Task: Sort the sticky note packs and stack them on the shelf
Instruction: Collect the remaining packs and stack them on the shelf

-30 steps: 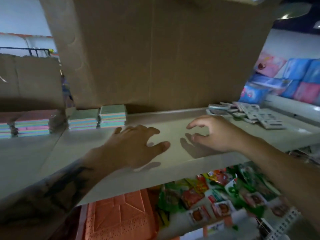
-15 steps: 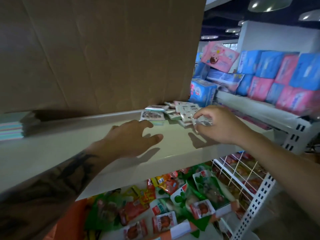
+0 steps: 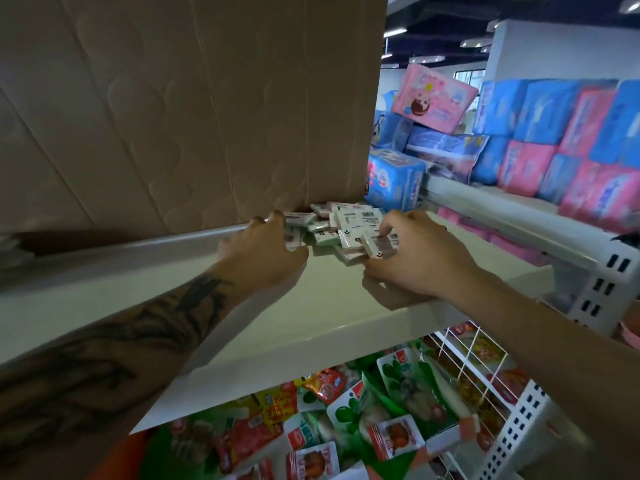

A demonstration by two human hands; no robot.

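Head view, the only one we have. We've got both hands at the loose pile of sticky note packs [image 3: 341, 225], centre of frame, on the grey shelf [image 3: 173, 299] right at the foot of the big cardboard box [image 3: 180, 109].

Our right hand [image 3: 420, 259] is curled, thumb and fingers pinching one small white pack [image 3: 372, 245] at the pile's near edge. Pack looks lifted or tipped, can't tell which. Our left hand [image 3: 263, 252] sits at the pile's left edge with fingers bent over the nearest packs. Whether it really has hold of one we can't tell, the fingertips hide the contact.

Progress, as we judge it: early on this pile. It's jumbled, packs overlapping at odd angles, barcode labels facing up. No tidy stack visible beside it. Something pale sits at the far left edge of frame, too blurred to call. So sorting and stacking of this heap is basically all left.

Counts:
- packs in pile: roughly ten visible, more may be buried, exact count not possible
- cardboard box: one
- hands: two, both on the pile
- lower tier, bottom of frame: a bin of snack sachets [image 3: 346, 420], too many to count
- upper right: blue and pink wrapped bundles [image 3: 540, 140] on the next rack, a dozen or so, blurred
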